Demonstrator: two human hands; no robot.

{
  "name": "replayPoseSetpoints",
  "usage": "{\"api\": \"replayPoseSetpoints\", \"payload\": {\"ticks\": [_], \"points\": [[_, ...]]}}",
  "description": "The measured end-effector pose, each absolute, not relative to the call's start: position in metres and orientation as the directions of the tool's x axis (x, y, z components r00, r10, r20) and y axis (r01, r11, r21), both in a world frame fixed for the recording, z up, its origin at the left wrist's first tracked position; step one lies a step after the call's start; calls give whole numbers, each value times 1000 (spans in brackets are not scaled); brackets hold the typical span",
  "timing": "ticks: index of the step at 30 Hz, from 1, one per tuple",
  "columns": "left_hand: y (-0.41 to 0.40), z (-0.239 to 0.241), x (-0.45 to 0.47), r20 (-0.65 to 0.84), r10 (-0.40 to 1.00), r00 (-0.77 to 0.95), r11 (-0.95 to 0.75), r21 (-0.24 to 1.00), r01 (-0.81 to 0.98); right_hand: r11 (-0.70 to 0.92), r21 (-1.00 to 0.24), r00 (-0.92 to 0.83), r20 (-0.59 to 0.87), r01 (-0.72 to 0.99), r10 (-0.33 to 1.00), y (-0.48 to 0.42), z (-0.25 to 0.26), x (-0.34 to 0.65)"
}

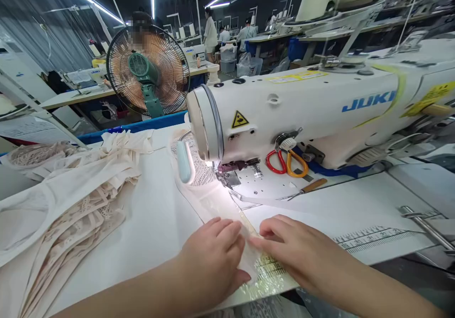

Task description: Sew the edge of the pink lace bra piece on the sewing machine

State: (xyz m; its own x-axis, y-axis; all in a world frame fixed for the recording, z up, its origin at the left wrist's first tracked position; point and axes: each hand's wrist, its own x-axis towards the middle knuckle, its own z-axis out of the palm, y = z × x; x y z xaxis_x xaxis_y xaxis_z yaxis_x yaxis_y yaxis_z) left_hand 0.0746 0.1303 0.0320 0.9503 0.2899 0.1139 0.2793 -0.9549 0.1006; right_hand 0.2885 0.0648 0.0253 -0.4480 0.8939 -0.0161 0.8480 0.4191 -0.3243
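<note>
A pale pink lace bra [204, 195] lies flat on the white sewing table, its far end beside the needle area of a JUKI sewing machine [295, 104]. My left hand [215, 254] rests on the near end of the fabric, fingers curled and closed over it. On the other side, my right hand [298, 247] pinches the fabric's edge between thumb and fingers. Beneath both hands is a shiny clear-covered strip of the table with ruler marks [268, 266]. A small pale-blue lamp [184, 162] stands over the lace. The needle itself is too small to make out.
Several similar bras are piled [85, 190] on the left. Scissors with one red and one orange handle [297, 172] and a wooden-handled tool [313, 186] lie by the machine. A printed ruler [373, 238] runs along the right. Beyond are a fan [149, 71] and people at work.
</note>
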Motion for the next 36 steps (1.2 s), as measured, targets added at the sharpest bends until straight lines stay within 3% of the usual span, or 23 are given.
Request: {"api": "replayPoseSetpoints", "payload": {"ticks": [4,13,21,36], "points": [[129,31,80,23,256,966,-966,44,255,431,-308,-452,3,848,892,62,19,289],[140,35,79,-19,263,965,-965,0,263,451,-234,-451,57,861,891,77,16,285],[152,32,79,22,263,964,-965,-4,264,441,-212,-441,51,872,896,95,18,283],[180,33,78,140,272,952,-955,-80,284,415,-18,-415,-99,910,905,126,26,274]]}}
